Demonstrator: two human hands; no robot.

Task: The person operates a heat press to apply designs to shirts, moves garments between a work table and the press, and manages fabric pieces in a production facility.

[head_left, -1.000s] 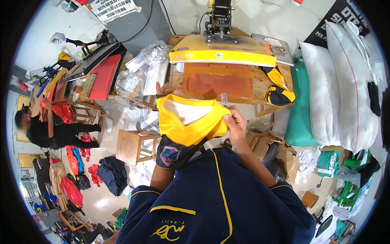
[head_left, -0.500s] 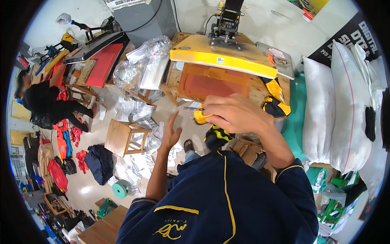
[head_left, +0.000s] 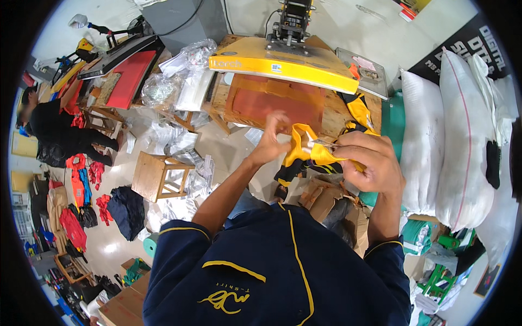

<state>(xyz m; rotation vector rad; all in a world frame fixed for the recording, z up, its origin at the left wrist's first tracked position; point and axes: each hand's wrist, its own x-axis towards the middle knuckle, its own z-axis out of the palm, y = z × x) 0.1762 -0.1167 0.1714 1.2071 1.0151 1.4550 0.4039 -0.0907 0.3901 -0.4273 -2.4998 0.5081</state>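
My right hand is closed on the yellow edge of a yellow-and-black garment, which hangs from it in front of my chest. A thin, pointed metal tool sticks out from between its fingers toward the left; its kind I cannot make out. My left hand is raised just left of the garment, its fingertips smeared by motion. Its thumb comes close to the yellow edge, and whether they touch I cannot tell. Beyond both hands stands a heat press with a yellow top plate raised over a reddish-brown lower pad.
Another yellow-and-black garment lies at the press table's right edge. White sacks stand at the right. A wooden stool and scattered plastic are left of me. Below the garment sits an open cardboard box. A person in black is far left.
My left hand has risen and moved right, up to the garment. My right hand has shifted right, and the garment's yellow edge now stands open between my hands.
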